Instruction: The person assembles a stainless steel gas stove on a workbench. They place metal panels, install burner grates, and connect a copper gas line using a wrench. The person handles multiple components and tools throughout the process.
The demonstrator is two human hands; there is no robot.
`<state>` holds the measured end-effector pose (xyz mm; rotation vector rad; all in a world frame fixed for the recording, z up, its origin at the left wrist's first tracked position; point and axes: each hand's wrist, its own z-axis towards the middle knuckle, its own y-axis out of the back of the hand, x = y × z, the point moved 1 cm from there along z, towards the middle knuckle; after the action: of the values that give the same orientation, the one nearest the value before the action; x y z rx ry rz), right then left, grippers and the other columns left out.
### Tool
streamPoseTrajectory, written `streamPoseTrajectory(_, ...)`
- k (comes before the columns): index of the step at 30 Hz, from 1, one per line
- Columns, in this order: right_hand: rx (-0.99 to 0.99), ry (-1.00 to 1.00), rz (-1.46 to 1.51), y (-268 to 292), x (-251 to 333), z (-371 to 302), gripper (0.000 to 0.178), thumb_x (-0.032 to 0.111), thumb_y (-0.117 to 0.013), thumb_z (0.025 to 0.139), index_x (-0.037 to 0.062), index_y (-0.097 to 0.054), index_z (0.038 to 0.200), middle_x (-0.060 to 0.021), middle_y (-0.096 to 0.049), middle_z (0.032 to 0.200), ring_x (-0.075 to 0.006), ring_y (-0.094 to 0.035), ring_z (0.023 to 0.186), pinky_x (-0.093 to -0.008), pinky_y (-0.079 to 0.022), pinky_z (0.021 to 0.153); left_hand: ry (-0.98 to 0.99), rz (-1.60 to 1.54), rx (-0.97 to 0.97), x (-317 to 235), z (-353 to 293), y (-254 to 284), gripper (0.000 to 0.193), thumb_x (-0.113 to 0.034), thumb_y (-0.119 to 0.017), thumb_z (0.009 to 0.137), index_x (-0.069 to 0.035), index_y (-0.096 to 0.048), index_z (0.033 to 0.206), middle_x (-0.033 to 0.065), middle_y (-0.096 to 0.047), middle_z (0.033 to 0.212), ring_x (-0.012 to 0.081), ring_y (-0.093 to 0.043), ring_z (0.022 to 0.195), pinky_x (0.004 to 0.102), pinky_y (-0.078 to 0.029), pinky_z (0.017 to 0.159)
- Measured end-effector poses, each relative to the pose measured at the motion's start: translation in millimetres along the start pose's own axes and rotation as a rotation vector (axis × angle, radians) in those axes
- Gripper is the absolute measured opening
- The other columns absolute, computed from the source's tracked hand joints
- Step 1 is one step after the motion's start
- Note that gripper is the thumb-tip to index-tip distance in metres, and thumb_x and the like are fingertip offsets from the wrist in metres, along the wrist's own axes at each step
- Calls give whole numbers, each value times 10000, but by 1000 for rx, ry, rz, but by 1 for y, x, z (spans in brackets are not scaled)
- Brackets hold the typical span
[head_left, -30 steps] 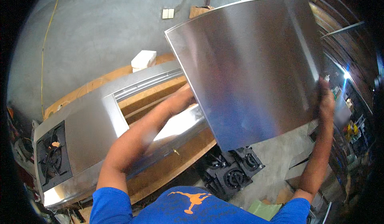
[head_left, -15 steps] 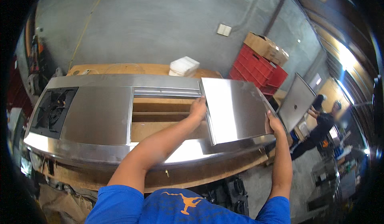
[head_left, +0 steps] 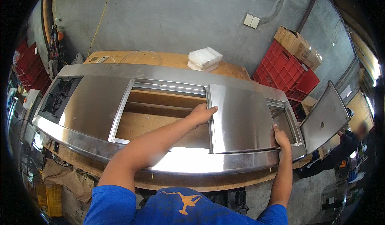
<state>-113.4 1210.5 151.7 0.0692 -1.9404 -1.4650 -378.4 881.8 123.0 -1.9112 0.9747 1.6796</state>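
A long stainless steel counter point(head_left: 160, 71) stretches in front of me, with rectangular openings in its top. Over its right part lies a flat stainless steel panel point(head_left: 242, 118). My left hand point(head_left: 202, 114) grips the panel's left edge, thumb on top, fingers partly hidden below. At the panel's right edge, my right hand point(head_left: 281, 136) holds on near the front corner. The large opening left of the panel shows a wooden board point(head_left: 158, 122) beneath. To the panel's right, a narrow framed opening point(head_left: 282, 120) shows. A second brushed panel point(head_left: 94, 106) sits flush further left.
A black fan-like unit point(head_left: 60, 96) is set in the counter's left end. Behind stand a white foam block point(head_left: 204, 58), red crates point(head_left: 280, 68) and a cardboard box point(head_left: 297, 46). At right, a person point(head_left: 341, 148) is beside an upright metal sheet point(head_left: 327, 118).
The panel, earlier raised and tilted at its right side, now lies lower on the counter, baring the narrow opening at its right. Both hands have stayed on its edges. My view has shifted.
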Motion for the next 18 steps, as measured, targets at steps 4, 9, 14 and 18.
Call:
streamPoseTrajectory(4,42,73,36,10,11,-9,876,654,-426,965,-180,-586,1183,-377,-602,1204,-427,-564,1231,-413,-402,1051,41,74,12,-1,-3,1,494,-413,-559,969,52,-645,1112,112,-658,913,180,-607,759,330,-499,658)
streamPoseTrajectory(9,81,72,23,9,17,-14,736,566,-396,1003,-103,-598,1234,-335,-598,1253,-431,-550,1244,-418,-391,1065,11,132,-20,-1,-2,0,486,-425,-562,972,43,-651,1067,100,-645,871,174,-590,731,326,-492,646)
streamPoseTrajectory(14,7,161,-19,10,16,-20,627,473,-374,1030,-42,-537,1349,-273,-566,1349,-422,-509,1293,-420,-371,1091,57,36,-4,0,-2,0,407,-403,-573,977,-5,-651,945,49,-587,753,121,-526,651,287,-439,579)
streamPoseTrajectory(18,39,179,-34,11,17,-20,615,469,-366,1034,-31,-546,1344,-271,-567,1346,-419,-507,1293,-420,-375,1087,63,27,-1,-2,-3,1,395,-397,-576,982,-14,-631,905,29,-542,725,125,-496,628,298,-433,574)
